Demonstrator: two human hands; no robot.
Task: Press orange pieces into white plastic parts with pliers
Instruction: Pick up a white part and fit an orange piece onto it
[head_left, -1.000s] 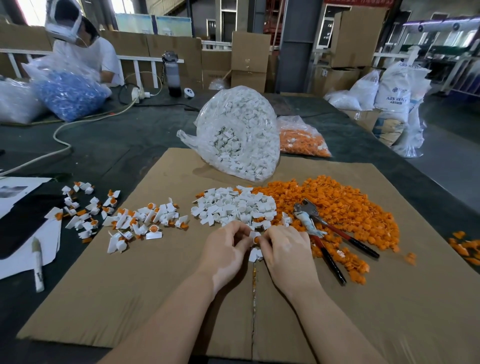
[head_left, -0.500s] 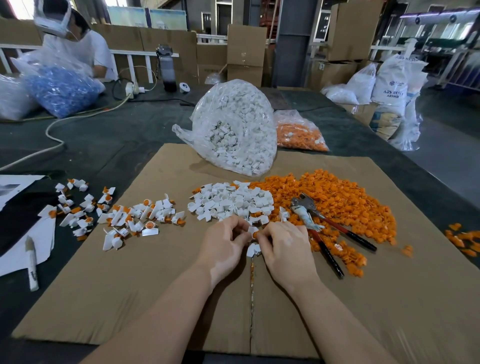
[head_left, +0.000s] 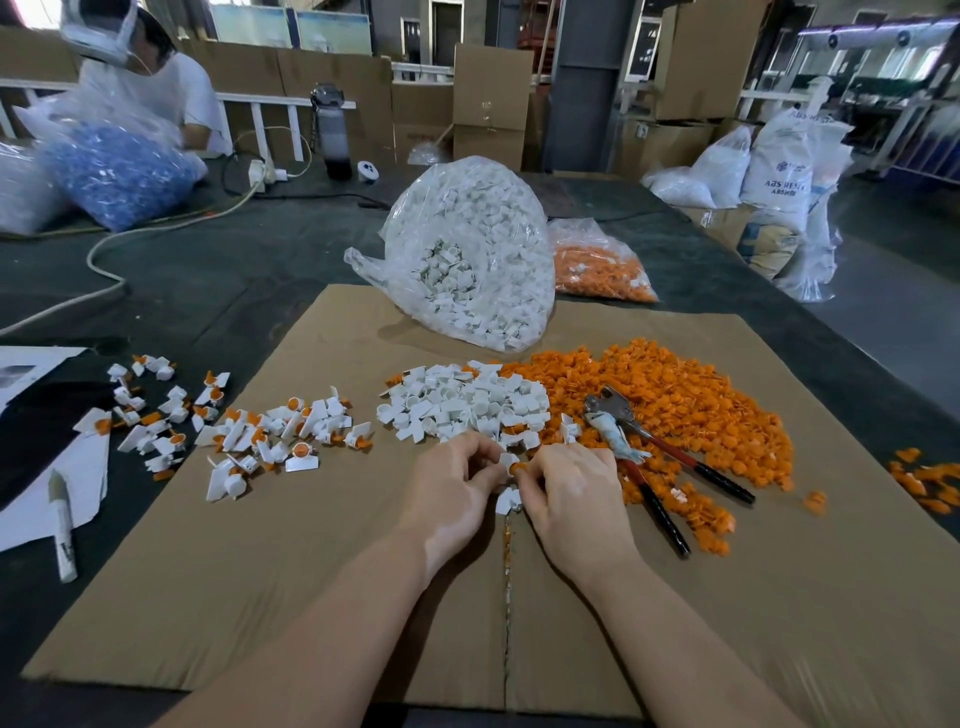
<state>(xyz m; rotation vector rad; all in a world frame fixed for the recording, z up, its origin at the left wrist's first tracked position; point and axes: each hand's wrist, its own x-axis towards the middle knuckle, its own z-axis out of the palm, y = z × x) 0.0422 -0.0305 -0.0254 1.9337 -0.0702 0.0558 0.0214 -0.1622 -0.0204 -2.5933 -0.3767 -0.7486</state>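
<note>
Cardboard sheet on a dark warehouse table; left hand pinches a white part; right hand pinches an orange piece; pliers lie on the orange heap.

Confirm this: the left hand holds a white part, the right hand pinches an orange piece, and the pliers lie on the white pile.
Not quite. The left hand holds the white part and the right hand pinches the orange piece, but the head view shows the pliers lying on the orange pile, not the white one.
</note>
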